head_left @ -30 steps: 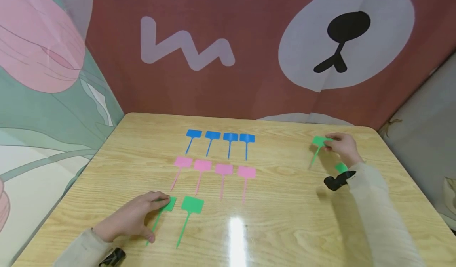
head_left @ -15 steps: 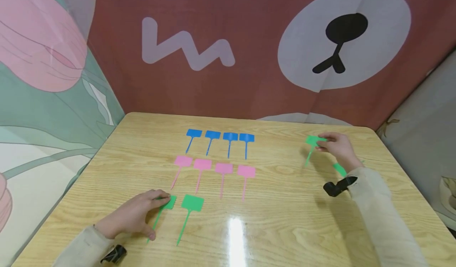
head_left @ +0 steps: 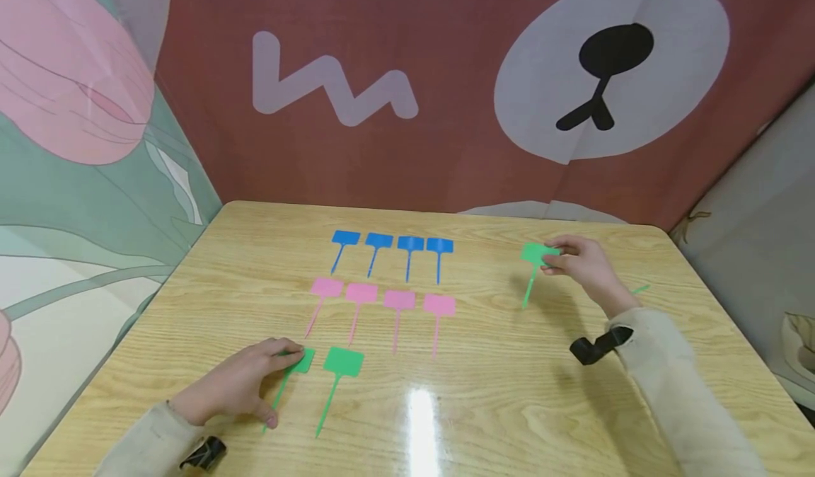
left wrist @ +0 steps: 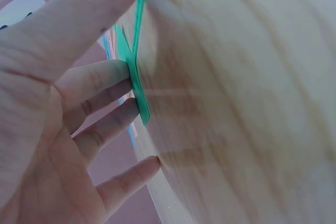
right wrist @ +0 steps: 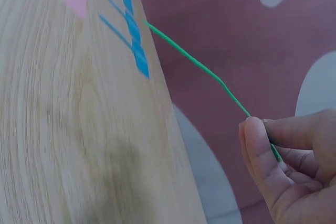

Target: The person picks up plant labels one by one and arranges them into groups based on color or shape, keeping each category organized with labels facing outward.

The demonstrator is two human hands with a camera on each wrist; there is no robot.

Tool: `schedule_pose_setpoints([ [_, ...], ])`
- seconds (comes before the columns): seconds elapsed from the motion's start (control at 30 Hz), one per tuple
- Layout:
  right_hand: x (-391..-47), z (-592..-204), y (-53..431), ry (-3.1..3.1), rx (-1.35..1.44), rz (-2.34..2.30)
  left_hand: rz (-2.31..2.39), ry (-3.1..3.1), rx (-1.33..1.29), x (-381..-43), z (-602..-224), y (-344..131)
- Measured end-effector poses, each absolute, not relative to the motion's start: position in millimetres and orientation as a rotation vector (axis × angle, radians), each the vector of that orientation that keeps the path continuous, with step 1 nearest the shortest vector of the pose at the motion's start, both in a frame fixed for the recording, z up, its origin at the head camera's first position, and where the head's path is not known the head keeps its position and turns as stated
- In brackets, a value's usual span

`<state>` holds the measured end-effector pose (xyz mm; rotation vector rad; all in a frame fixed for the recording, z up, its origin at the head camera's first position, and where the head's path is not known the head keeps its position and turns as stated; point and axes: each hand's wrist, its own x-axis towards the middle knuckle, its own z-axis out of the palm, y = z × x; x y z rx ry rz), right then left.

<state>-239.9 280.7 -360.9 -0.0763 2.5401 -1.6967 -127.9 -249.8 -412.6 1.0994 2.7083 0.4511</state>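
Note:
My right hand [head_left: 588, 272] pinches a green T-shaped plant label [head_left: 533, 253] by the edge of its flat head, above the right side of the table. The label's stem points down toward the tabletop; in the right wrist view the label [right wrist: 197, 63] appears edge-on between thumb and fingers [right wrist: 257, 140]. At the front left, my left hand [head_left: 232, 385] rests with extended fingertips on the head of a second green plant label [head_left: 308, 360], partly covering it. Beside that lies another green label [head_left: 344, 361], stem toward me.
Behind the green labels runs a row of several pink labels [head_left: 400, 300], and farther back a row of several blue labels [head_left: 410, 243]. A further green label [head_left: 642, 289] lies mostly hidden behind my right wrist. A printed cloth [head_left: 446, 158] hangs behind the wooden table [head_left: 496, 406].
My right hand has carried its green label leftward, toward the rows. The left hand stays on its label, and the rows have not moved.

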Motion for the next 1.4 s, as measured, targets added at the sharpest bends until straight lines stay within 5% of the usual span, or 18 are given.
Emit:
schedule_pose_setpoints([
  [1.4, -218.2, -361.1, 191.3, 2.418, -0.139, -1.601, 0.439, 2.741, 1.114, -129.6, -414.8, -248.9],
])
